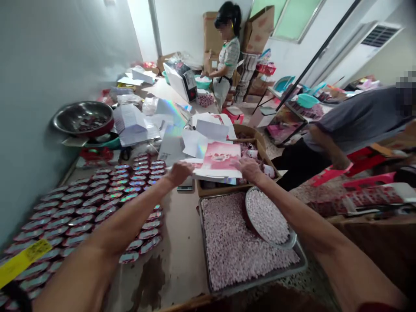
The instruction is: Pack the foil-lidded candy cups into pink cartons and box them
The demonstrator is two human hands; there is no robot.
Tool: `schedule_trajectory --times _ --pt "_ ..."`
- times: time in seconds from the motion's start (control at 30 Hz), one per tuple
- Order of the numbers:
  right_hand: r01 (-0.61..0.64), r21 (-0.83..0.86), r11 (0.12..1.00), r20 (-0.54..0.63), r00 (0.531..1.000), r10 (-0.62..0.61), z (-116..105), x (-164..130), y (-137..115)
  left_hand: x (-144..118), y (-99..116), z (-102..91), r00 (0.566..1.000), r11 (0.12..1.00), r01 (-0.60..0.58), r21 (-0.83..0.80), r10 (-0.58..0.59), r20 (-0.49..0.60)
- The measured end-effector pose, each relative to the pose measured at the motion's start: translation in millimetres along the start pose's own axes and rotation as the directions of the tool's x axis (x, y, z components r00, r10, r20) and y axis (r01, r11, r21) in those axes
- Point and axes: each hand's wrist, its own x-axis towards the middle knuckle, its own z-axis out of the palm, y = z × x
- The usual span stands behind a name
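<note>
My left hand (179, 172) and my right hand (248, 168) reach forward over the table and both touch a flat pink printed carton sheet (221, 157) that lies on a stack of similar sheets. The left hand is at the sheet's left edge, the right hand at its right edge. Below my right forearm stands a metal tray (302, 260) full of small pale pink candies, with a round metal bowl (290, 240) of the same candies resting in it.
Several rows of round foil-lidded cups (97, 203) cover the table's left side. A steel basin (82, 117) sits far left. Holographic sheets (172, 125) pile behind. A cardboard box (227, 188) is ahead. One person stands at the far end; another bends at the right.
</note>
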Motion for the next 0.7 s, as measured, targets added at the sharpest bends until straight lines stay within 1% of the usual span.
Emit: schedule_trajectory --times 0.03,0.07,0.1,0.13,0.2,0.23,0.27,0.3,0.37,0.4,0.47,0.53,0.6,0.63,0.7 --pt "-0.020 0.004 1.000 0.030 0.999 0.020 24 -3 10 9 5 22.5 0.996 0.998 -0.065 -0.001 0.065 0.066" --pt "-0.037 0.036 0.999 0.034 0.999 0.036 42 -9 20 14 8 40.2 0.983 0.990 -0.137 -0.017 0.138 0.118" --pt "-0.054 0.095 0.994 0.024 0.998 0.052 56 -16 28 16 9 53.3 0.967 0.979 -0.202 -0.041 0.206 0.153" --pt "-0.084 0.175 0.981 0.011 0.996 0.084 66 -24 35 17 9 62.0 0.952 0.966 -0.249 -0.067 0.256 0.167" --pt "-0.180 0.354 0.918 0.002 0.981 0.192 76 -40 41 16 6 69.1 0.940 0.951 -0.289 -0.106 0.303 0.155" --pt "-0.208 0.430 0.878 0.009 0.974 0.226 78 -46 40 15 4 69.1 0.938 0.948 -0.297 -0.115 0.312 0.152" --pt "-0.205 0.484 0.851 0.015 0.974 0.226 78 -50 36 15 3 67.7 0.934 0.946 -0.303 -0.117 0.319 0.162" --pt "-0.166 0.513 0.842 0.012 0.983 0.186 77 -51 28 15 3 65.4 0.928 0.944 -0.310 -0.112 0.326 0.179" --pt "-0.024 0.496 0.868 -0.008 0.999 0.033 74 -48 7 16 4 59.0 0.919 0.941 -0.325 -0.093 0.337 0.205" --pt "0.046 0.458 0.887 -0.006 0.999 -0.049 72 -43 -5 16 5 55.3 0.919 0.941 -0.329 -0.082 0.339 0.200" --pt "0.131 0.370 0.920 0.039 0.987 -0.157 69 -31 -28 16 6 47.2 0.930 0.943 -0.326 -0.059 0.332 0.156" --pt "0.173 0.334 0.926 0.120 0.967 -0.224 67 -20 -43 15 5 39.1 0.943 0.949 -0.312 -0.049 0.315 0.102" --pt "0.209 0.405 0.890 0.167 0.940 -0.297 63 -9 -46 11 4 31.7 0.954 0.954 -0.296 -0.040 0.298 0.042" --pt "0.217 0.467 0.857 0.164 0.931 -0.325 59 -3 -45 8 5 28.1 0.957 0.956 -0.291 -0.030 0.291 0.001" --pt "0.210 0.596 0.775 0.094 0.940 -0.327 42 15 -41 -3 7 19.8 0.954 0.960 -0.281 0.006 0.280 -0.107"
